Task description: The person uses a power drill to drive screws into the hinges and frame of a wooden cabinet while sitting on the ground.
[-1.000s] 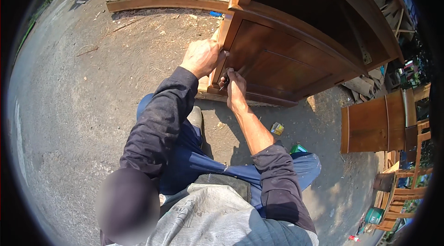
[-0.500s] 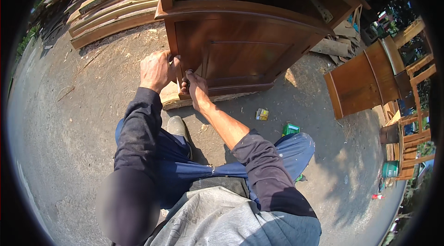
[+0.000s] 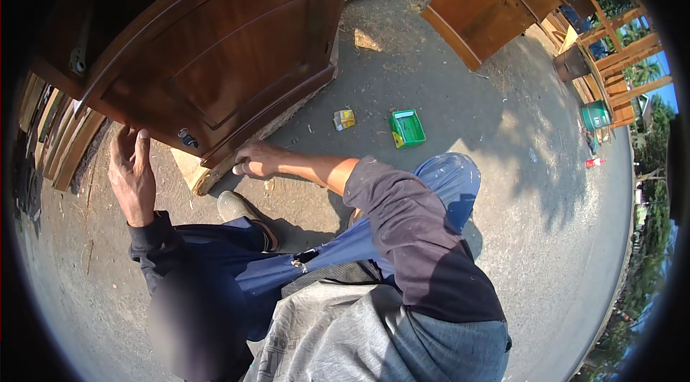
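While the left hand (image 3: 134, 179) reaches up to the near edge of the brown wooden cabinet (image 3: 269, 110), its fingers are loosely bent and parted, with the tips at the wood; whether they press on it is unclear. The right hand (image 3: 260, 160) is just beside the cabinet's lower corner, fingers curled inward, and I cannot tell whether anything is held in them. Between the two hands, a small dark metal fitting (image 3: 188, 138) sits near the corner of the cabinet's panelled door (image 3: 244, 66). The cabinet is in front of the person, resting on a rough pale board (image 3: 192, 168) on the ground (image 3: 532, 252). Near it lie a small yellow box (image 3: 344, 120) and, farther right, an open green box (image 3: 408, 129). Stacked planks (image 3: 72, 145) lie beyond the left hand, and a green bucket (image 3: 595, 116) stands well apart at the right.
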Demonstrator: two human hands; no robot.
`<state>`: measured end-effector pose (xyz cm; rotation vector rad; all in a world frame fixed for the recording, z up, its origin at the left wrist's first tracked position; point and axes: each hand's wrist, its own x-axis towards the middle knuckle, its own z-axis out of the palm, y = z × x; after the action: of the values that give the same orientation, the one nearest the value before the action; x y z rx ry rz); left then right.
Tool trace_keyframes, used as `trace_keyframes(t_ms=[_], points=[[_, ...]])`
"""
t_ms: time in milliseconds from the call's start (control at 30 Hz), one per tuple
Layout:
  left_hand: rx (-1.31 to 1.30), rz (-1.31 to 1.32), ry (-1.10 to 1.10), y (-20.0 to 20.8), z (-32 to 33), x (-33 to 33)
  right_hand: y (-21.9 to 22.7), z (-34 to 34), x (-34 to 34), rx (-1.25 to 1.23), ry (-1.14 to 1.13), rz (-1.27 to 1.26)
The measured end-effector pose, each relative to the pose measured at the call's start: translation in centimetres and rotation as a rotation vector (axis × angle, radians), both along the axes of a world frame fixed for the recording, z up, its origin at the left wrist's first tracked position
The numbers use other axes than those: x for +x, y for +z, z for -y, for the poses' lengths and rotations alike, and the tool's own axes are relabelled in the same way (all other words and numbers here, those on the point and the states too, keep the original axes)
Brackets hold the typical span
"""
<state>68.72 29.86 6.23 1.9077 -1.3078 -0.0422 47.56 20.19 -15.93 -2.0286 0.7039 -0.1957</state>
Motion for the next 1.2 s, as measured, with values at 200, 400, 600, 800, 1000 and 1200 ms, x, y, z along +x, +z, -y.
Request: trace_keyframes(t_ms=[200, 400, 600, 800, 1000, 1200], points=[[-0.001, -0.065, -0.057, -2.5, 1.4, -1.1, 3.2, 8.7, -26.5, -0.380, 0.069, -0.876], [-0.093, -0.360, 0.089, -3.0, 2.7, -0.7, 3.3, 13.9, -48.9, -0.295, -0.350, -1.217], [-0.031, -0.200, 0.003, -2.1, 0.7, 1.5, -6.5, 11.4, -50.1, -0.206, -0.723, -0.725], [0.061, -0.165, -0.055, -1.0, -0.4, 0.4, -17.3, 11.2, -46.9, -0.168, -0.620, -0.673], [-0.121, -0.628, -0.144, -1.5, -0.3, 3.8, -20.8, 9.6, -44.6, -0.176, -0.560, -0.600], [-0.156, -0.776, -0.046, -1.5, -1.0, 2.5, -19.2, 9.0, -45.3, -0.138, -0.629, -0.471]])
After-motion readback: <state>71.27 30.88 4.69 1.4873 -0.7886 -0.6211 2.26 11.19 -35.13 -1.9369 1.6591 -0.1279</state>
